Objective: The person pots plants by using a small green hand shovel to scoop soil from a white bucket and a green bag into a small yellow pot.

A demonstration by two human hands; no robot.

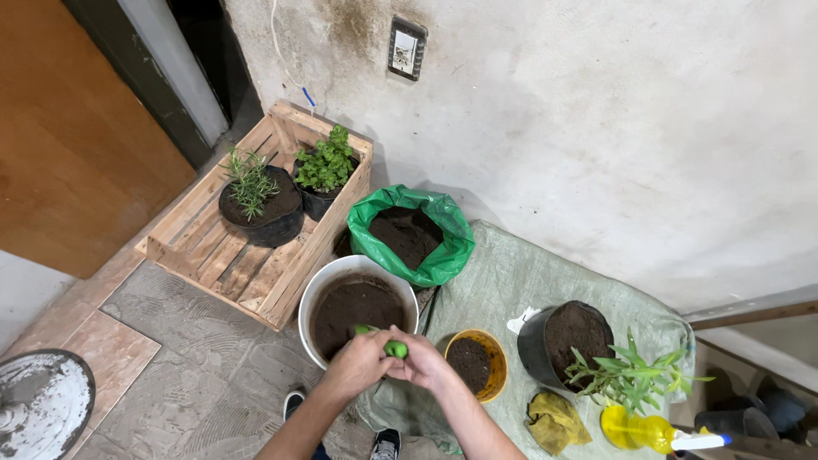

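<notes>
The tiled floor (196,375) carries a wooden crate (256,247), a white bucket (319,294) and a grey-green sheet (511,281).

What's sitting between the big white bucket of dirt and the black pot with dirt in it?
In the head view, a small yellow bowl of soil sits on the tarp between the white bucket and the black pot.
</notes>
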